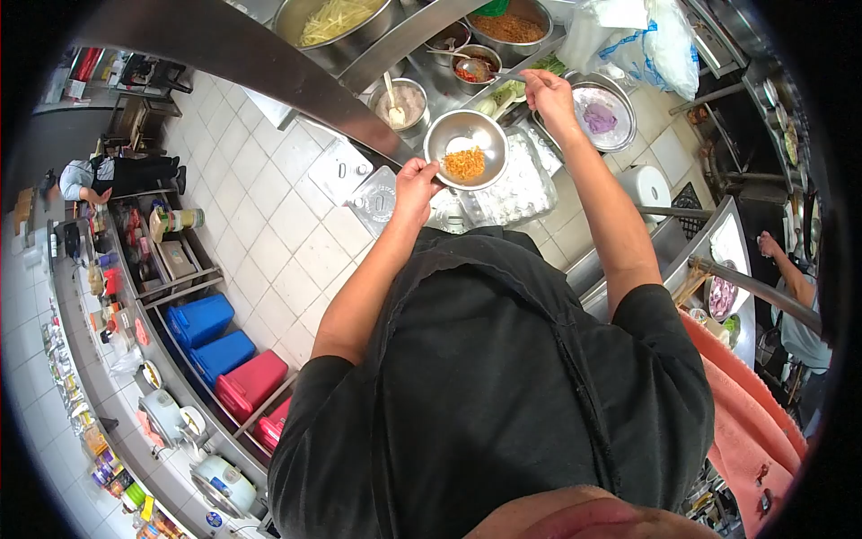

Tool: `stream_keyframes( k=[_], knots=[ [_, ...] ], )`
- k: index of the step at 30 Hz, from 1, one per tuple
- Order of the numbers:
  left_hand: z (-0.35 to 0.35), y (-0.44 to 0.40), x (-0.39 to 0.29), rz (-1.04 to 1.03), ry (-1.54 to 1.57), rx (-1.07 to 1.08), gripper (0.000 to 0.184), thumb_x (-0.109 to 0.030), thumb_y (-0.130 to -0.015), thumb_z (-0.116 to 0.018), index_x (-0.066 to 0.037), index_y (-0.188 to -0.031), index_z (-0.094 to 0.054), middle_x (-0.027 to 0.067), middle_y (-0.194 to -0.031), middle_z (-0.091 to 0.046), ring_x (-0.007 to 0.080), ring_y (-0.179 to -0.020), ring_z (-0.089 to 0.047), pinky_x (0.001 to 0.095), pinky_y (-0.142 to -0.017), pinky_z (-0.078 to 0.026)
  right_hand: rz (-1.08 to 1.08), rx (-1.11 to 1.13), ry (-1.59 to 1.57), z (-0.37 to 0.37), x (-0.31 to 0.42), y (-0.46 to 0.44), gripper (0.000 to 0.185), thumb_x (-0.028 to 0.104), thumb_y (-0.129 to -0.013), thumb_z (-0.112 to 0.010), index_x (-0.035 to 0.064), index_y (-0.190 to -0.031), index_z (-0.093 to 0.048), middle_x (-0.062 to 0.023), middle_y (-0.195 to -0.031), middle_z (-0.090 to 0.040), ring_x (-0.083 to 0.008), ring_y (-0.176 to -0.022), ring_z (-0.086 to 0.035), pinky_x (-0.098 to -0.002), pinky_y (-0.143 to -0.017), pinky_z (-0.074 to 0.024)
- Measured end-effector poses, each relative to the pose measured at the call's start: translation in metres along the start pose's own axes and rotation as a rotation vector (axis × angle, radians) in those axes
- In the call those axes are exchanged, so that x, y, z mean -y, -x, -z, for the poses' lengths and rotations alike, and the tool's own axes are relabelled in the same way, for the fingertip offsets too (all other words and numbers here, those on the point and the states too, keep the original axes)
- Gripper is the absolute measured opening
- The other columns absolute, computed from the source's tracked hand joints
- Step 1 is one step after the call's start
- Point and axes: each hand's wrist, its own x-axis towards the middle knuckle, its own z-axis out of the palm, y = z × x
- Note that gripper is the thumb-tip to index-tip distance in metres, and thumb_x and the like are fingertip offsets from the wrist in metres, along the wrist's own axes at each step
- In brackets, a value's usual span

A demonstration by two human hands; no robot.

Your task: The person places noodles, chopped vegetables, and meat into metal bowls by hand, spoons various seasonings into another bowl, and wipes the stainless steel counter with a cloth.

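My left hand (417, 189) pinches the rim of a steel mixing bowl (496, 135). Inside the bowl lie orange-yellow crumbs (465, 163) and a small white patch (460, 144). My right hand (549, 99) is closed on the handle of a metal spoon (471, 68), whose head is at a small steel pot (488, 57) of red sauce with chopped bits. Green-and-white vegetables (503, 97) sit below the spoon handle. Just left of the bowl, a steel container (415, 91) holds a pale mix and a spoon.
A pan with a purple lump (600, 118) stands right of my right forearm. Behind are shredded pale strips (330, 22), brown crumbs (510, 27) and a plastic bag (669, 49). A metal post (242, 67) crosses the upper left. Other people (117, 171) work at left and right (799, 287).
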Motion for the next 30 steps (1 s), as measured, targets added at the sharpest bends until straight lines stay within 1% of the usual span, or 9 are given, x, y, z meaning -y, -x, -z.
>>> stream_keyframes(
  k=[4, 10, 13, 16, 19, 22, 25, 28, 30],
  knots=[
    [0.004, -0.004, 0.004, 0.004, -0.001, 0.007, 0.019, -0.006, -0.092, -0.059, -0.011, -0.078, -0.048, 0.0021, -0.076, -0.056, 0.0125, -0.067, -0.058, 0.0357, -0.069, -0.056, 0.033, -0.024, 0.001, 0.000, -0.003, 0.000, 0.019, 0.011, -0.092, -0.057, -0.0033, -0.102, -0.066, -0.0017, -0.067, -0.057, -0.0087, -0.055, -0.049, -0.0232, -0.049, -0.0402],
    [0.004, -0.004, 0.003, 0.008, -0.038, -0.005, 0.019, -0.006, -0.092, -0.059, -0.011, -0.078, -0.047, 0.0022, -0.075, -0.056, 0.0122, -0.068, -0.058, 0.0360, -0.070, -0.056, 0.015, -0.043, -0.108, 0.002, -0.007, -0.001, 0.019, 0.012, -0.093, -0.058, -0.0036, -0.100, -0.066, -0.0020, -0.066, -0.057, -0.0090, -0.053, -0.049, -0.0237, -0.048, -0.0393],
    [0.003, -0.004, 0.003, 0.008, -0.043, -0.016, 0.019, -0.006, -0.092, -0.059, -0.011, -0.078, -0.047, 0.0023, -0.075, -0.056, 0.0119, -0.068, -0.058, 0.0352, -0.070, -0.056, 0.014, -0.055, -0.095, 0.000, -0.011, -0.002, 0.019, 0.014, -0.093, -0.060, -0.0017, -0.101, -0.067, -0.0006, -0.068, -0.056, -0.0082, -0.054, -0.047, -0.0230, -0.047, -0.0376],
    [0.002, -0.003, 0.003, 0.004, -0.039, -0.017, 0.019, -0.007, -0.093, -0.059, -0.011, -0.078, -0.047, 0.0025, -0.076, -0.057, 0.0120, -0.068, -0.059, 0.0346, -0.070, -0.056, -0.004, -0.088, -0.094, 0.002, -0.011, -0.003, 0.019, 0.014, -0.093, -0.061, -0.0019, -0.101, -0.067, -0.0006, -0.068, -0.056, -0.0086, -0.054, -0.048, -0.0235, -0.047, -0.0383],
    [-0.005, -0.001, 0.003, -0.018, 0.014, -0.058, 0.020, -0.006, -0.090, -0.061, -0.009, -0.076, -0.048, 0.0020, -0.070, -0.055, 0.0079, -0.053, -0.047, 0.0218, -0.047, -0.042, -0.015, -0.072, -0.171, 0.003, -0.016, -0.004, 0.017, 0.013, -0.092, -0.060, -0.0022, -0.099, -0.066, -0.0018, -0.067, -0.058, -0.0097, -0.055, -0.050, -0.0244, -0.048, -0.0407],
    [-0.009, 0.001, 0.001, -0.018, 0.027, -0.078, 0.019, -0.006, -0.091, -0.060, -0.009, -0.076, -0.048, 0.0026, -0.073, -0.056, 0.0099, -0.057, -0.053, 0.0237, -0.052, -0.048, -0.061, -0.110, -0.218, 0.006, -0.016, -0.004, 0.016, 0.012, -0.092, -0.060, -0.0010, -0.097, -0.067, -0.0019, -0.069, -0.058, -0.0100, -0.056, -0.051, -0.0247, -0.049, -0.0416],
    [-0.006, 0.001, -0.001, -0.003, -0.002, -0.035, 0.020, -0.007, -0.093, -0.059, -0.012, -0.078, -0.047, 0.0014, -0.074, -0.056, 0.0104, -0.065, -0.057, 0.0321, -0.065, -0.054, -0.144, -0.123, -0.343, 0.014, -0.013, -0.003, 0.016, 0.011, -0.091, -0.060, -0.0015, -0.099, -0.066, -0.0022, -0.070, -0.058, -0.0103, -0.057, -0.051, -0.0244, -0.050, -0.0416],
    [-0.013, 0.005, -0.006, -0.013, 0.014, -0.067, 0.019, -0.006, -0.091, -0.060, -0.009, -0.077, -0.048, 0.0038, -0.076, -0.057, 0.0117, -0.063, -0.056, 0.0272, -0.059, -0.052, -0.174, -0.088, -0.462, 0.025, -0.010, 0.001, 0.017, 0.010, -0.090, -0.061, -0.0027, -0.102, -0.064, -0.0021, -0.071, -0.057, -0.0104, -0.057, -0.050, -0.0243, -0.050, -0.0409],
    [-0.012, 0.002, -0.006, -0.018, 0.012, -0.060, 0.019, -0.005, -0.091, -0.060, -0.009, -0.077, -0.048, 0.0040, -0.076, -0.056, 0.0120, -0.065, -0.057, 0.0282, -0.060, -0.053, -0.150, -0.081, -0.458, 0.033, -0.004, 0.010, 0.019, 0.010, -0.090, -0.061, -0.0037, -0.103, -0.063, -0.0021, -0.071, -0.057, -0.0104, -0.056, -0.050, -0.0242, -0.049, -0.0399]
  ],
)
